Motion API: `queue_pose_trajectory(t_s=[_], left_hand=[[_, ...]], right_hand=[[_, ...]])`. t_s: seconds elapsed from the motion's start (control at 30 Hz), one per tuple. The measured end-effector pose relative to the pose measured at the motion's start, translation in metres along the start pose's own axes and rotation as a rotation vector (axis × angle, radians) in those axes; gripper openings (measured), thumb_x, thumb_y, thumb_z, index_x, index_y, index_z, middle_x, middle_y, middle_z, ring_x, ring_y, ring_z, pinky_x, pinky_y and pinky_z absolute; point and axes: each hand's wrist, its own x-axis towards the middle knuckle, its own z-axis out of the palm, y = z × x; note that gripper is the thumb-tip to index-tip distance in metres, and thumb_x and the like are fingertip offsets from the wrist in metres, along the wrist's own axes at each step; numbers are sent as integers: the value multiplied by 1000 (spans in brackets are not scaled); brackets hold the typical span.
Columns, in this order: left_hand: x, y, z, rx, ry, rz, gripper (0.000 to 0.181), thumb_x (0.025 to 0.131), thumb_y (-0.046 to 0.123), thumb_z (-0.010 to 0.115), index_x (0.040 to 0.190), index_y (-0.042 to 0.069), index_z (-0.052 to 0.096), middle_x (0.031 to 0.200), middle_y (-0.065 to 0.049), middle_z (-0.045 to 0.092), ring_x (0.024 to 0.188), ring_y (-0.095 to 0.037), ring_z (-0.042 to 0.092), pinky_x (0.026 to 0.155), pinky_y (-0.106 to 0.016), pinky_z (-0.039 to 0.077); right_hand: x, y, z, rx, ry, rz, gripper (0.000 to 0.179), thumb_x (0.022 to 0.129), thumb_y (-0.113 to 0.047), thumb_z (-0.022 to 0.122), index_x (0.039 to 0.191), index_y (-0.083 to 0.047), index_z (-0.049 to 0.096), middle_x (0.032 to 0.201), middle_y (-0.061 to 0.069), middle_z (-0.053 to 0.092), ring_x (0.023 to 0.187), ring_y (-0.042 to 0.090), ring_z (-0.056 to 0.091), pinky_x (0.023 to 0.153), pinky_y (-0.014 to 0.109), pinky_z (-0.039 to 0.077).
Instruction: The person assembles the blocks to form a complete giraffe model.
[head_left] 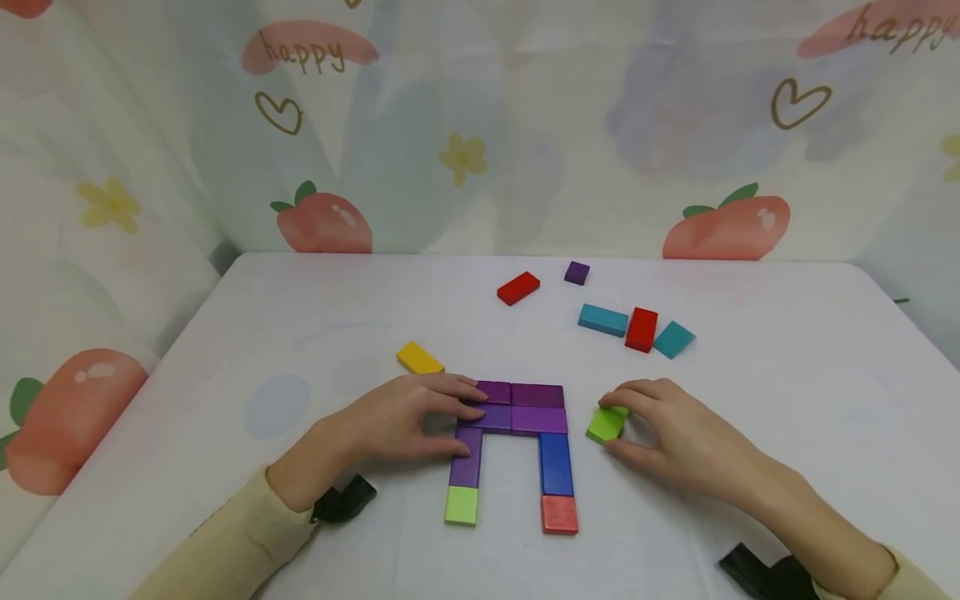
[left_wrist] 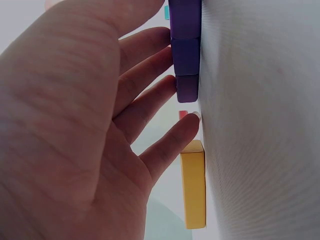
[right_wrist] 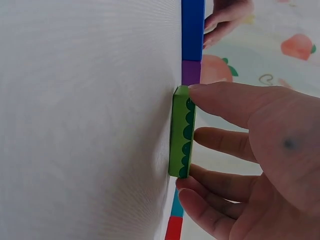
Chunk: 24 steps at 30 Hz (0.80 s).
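Observation:
Flat coloured blocks lie joined in an arch on the table. Two rows of purple blocks [head_left: 537, 420] form its top. A purple block [head_left: 466, 471] and a light green block [head_left: 461, 506] make the left leg; a blue block [head_left: 557, 465] and a red block [head_left: 559, 515] make the right leg. My left hand [head_left: 405, 417] rests its fingertips on the arch's upper left corner, fingers spread. To the right of the arch, my right hand [head_left: 675, 433] pinches a green block [right_wrist: 181, 137] between thumb and fingers, close to the tabletop. Scalloped dark green marks show on that block's face.
A yellow block [head_left: 420, 358] lies just beyond my left hand. Farther back are a red block [head_left: 518, 288], a dark purple block [head_left: 577, 273], a long teal block [head_left: 603, 320], another red block [head_left: 641, 330] and a smaller teal block [head_left: 674, 340]. A patterned curtain [head_left: 525, 125] borders the table.

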Motion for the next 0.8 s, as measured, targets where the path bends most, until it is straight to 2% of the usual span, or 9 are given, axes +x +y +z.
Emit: queue_pose_trajectory(t_s=[0.33, 0.8], left_hand=[[-1, 0, 1, -6, -1, -1, 43, 89, 33, 80, 127, 13, 72, 138, 4, 61, 135, -14, 48, 111, -34, 40], [0, 2, 0, -5, 2, -15, 44, 89, 33, 80, 128, 14, 72, 138, 5, 60, 135, -13, 47, 111, -34, 40]], right_hand=[[6, 2, 1, 40, 14, 8, 46, 81, -25, 86, 122, -12, 70, 121, 10, 66, 114, 35, 59, 89, 55, 55], [25, 1, -3, 81, -32, 4, 45, 83, -24, 85, 123, -13, 69, 121, 6, 66, 119, 34, 56, 93, 56, 52]])
